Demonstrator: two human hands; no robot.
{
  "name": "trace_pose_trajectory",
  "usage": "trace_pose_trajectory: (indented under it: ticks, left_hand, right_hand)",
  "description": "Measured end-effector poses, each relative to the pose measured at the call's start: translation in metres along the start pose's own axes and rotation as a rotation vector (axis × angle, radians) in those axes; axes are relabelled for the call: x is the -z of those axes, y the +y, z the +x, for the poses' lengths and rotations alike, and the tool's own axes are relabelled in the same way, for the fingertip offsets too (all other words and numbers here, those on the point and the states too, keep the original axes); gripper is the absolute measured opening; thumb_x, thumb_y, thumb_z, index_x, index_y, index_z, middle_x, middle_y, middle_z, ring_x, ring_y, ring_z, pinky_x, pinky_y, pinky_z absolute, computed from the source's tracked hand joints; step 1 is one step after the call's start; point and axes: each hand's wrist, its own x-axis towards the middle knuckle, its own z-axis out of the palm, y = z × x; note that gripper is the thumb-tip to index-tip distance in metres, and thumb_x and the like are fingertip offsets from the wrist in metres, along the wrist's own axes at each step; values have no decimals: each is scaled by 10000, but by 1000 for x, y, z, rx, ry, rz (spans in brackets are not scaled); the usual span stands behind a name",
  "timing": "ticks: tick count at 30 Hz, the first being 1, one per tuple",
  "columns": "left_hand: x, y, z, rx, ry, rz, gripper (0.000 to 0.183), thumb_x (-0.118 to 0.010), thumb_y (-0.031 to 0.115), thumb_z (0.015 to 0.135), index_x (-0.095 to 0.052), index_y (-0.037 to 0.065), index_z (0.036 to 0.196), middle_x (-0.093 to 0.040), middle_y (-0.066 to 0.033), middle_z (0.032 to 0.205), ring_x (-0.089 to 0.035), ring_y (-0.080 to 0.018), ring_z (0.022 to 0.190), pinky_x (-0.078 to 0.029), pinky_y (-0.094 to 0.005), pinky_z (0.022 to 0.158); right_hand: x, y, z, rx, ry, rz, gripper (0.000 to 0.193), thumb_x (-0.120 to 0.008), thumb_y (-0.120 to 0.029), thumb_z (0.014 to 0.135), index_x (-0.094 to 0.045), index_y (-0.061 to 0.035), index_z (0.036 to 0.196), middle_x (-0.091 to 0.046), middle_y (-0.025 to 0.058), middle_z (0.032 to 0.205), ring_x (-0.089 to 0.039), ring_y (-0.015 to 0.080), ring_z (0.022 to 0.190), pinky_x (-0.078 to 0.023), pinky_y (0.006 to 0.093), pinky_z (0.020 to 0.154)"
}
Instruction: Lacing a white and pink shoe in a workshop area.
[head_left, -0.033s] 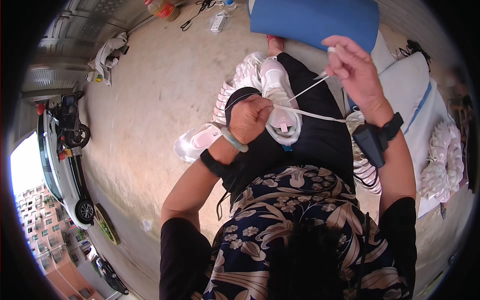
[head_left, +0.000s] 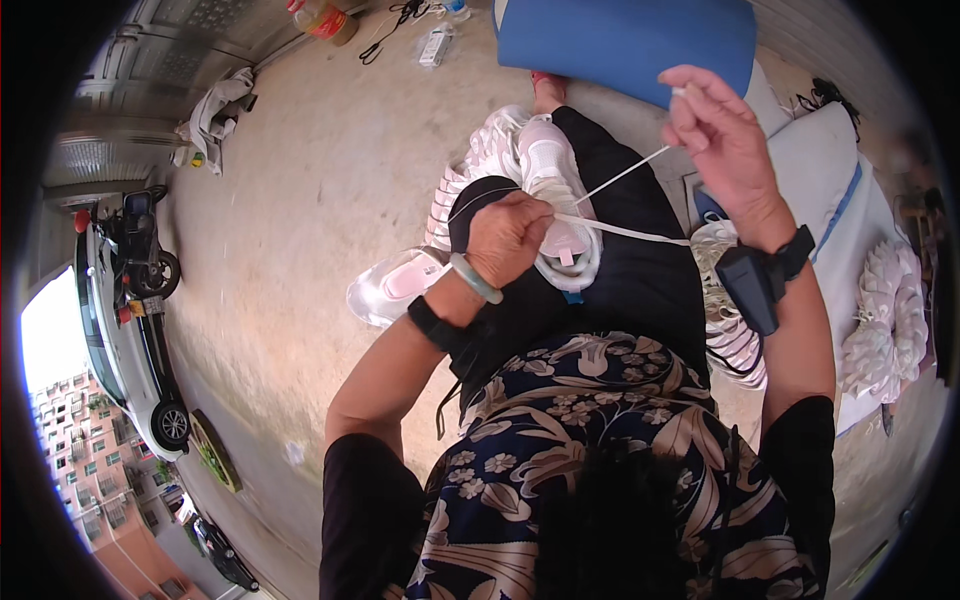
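Note:
A white and pale pink sneaker (head_left: pixel 548 165) rests on my lap, its heel opening toward me. My left hand (head_left: pixel 505 240) is closed in a pinch over its side, gripping a flat white shoelace (head_left: pixel 630 231) that trails right across my black trousers. Raised to the right, my right hand (head_left: pixel 725 150) has its fingers curled on a thinner-looking length of white lace (head_left: pixel 625 175), pulled taut from the shoe's eyelets. A small white bit shows between its thumb and forefinger. The lace ends inside my hands are hidden.
Stacked sneakers (head_left: pixel 490 145) lie beyond my left knee, with a single sneaker (head_left: pixel 397 283) nearer. More shoes and laces (head_left: pixel 735 330) sit by my right thigh, and another pile (head_left: pixel 885 320) at far right. A blue padded object (head_left: pixel 630 45) stands ahead.
My right hand has shifted slightly right and up, drawing the lace a little longer. My left hand has moved slightly right. The shoe stays almost in place.

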Motion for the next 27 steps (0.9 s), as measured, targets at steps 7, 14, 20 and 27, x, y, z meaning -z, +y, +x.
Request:
trace_pose_trajectory:
  ticks: [7,14,20,27]
  left_hand:
    - [-44,5,22,-70,-114,285,271,-604,122,698,-564,79,963,-592,-126,892,-589,-343,786,-483,-410,673]
    - [-50,19,25,-113,-199,292,221,-592,138,710,-564,99,925,-571,-112,906,-589,-329,765,-476,-418,643]
    - [-66,23,34,-292,-368,490,98,-607,153,708,-567,85,765,-516,-82,769,-576,-285,697,-467,-393,580]
    - [-45,45,34,-350,-436,96,180,-599,121,747,-499,37,622,-531,-86,586,-563,-275,594,-437,-373,536]
  right_hand:
    - [59,-61,-21,201,70,-24,285,-450,-118,900,-507,43,1128,-520,7,765,-437,64,628,-422,255,693]
    - [69,-88,-38,356,232,-33,269,-478,-101,884,-515,29,1117,-607,135,959,-582,137,741,-489,343,793]
    - [39,-95,-36,403,286,-89,276,-487,-104,882,-512,21,1126,-600,152,1004,-580,128,701,-492,324,776]
    - [65,-105,-37,468,365,-224,328,-493,-136,888,-478,47,1160,-610,92,971,-474,57,636,-458,256,679]
